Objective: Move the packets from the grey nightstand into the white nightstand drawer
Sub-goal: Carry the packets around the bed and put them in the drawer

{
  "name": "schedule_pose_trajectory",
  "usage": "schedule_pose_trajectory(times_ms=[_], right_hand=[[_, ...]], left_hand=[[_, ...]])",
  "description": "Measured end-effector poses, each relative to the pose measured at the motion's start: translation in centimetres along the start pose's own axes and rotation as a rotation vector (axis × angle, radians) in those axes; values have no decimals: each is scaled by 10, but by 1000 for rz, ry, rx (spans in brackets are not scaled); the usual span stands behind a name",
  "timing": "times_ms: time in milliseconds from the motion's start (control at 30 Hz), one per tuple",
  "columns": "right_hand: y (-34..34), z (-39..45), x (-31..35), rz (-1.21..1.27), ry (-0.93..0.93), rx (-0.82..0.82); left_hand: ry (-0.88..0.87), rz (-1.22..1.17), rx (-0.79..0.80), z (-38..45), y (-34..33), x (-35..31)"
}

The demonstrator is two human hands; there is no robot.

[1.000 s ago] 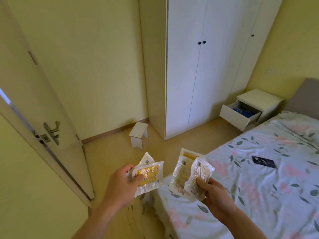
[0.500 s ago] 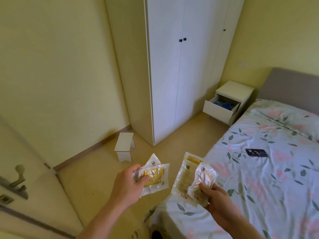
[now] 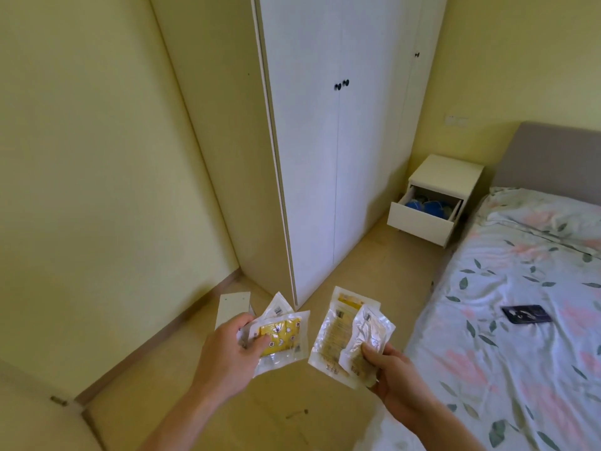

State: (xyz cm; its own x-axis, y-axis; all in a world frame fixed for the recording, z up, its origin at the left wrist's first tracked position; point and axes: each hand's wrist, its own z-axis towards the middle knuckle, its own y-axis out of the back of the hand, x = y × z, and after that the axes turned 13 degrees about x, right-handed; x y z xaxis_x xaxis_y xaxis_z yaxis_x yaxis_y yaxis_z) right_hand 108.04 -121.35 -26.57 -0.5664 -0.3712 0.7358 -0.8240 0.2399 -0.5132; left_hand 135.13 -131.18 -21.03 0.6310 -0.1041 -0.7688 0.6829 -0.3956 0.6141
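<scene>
Packets (image 3: 279, 336) fan out of your left hand (image 3: 224, 356), more packets (image 3: 351, 336) out of your right hand (image 3: 395, 374), both pinched shut at one edge for carrying. Ahead, well apart, the white nightstand (image 3: 447, 175) has its drawer (image 3: 422, 222) open beside the bed (image 3: 507, 307), ready to receive them.

Ahead of me a tall white wardrobe with small black round knobs (image 3: 341, 157) stands against the pale yellow wall (image 3: 97, 157). To my right lies a bed under a white sheet printed with pink flowers and green leaves (image 3: 520, 320), backed by a grey padded headboard (image 3: 553, 157). A small dark flat rectangular object (image 3: 526, 314) rests on the sheet. Low on the beige floor (image 3: 374, 262), near the wall, I see a small white wooden stool (image 3: 232, 305).
</scene>
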Motion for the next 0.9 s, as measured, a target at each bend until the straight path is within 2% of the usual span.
schedule_pose_trajectory(times_ms=[133, 333, 600, 900], right_hand=[[-24, 56, 41, -13, 39, 5], [-23, 120, 88, 21, 129, -120], [-22, 189, 126, 191, 254, -324], [-5, 212, 167, 334, 433, -541]], left_hand=[[-32, -34, 18, 64, 25, -4], [-109, -20, 130, 177, 37, -12], [-254, -24, 386, 333, 60, -25], [-389, 55, 649, 470, 11, -79]])
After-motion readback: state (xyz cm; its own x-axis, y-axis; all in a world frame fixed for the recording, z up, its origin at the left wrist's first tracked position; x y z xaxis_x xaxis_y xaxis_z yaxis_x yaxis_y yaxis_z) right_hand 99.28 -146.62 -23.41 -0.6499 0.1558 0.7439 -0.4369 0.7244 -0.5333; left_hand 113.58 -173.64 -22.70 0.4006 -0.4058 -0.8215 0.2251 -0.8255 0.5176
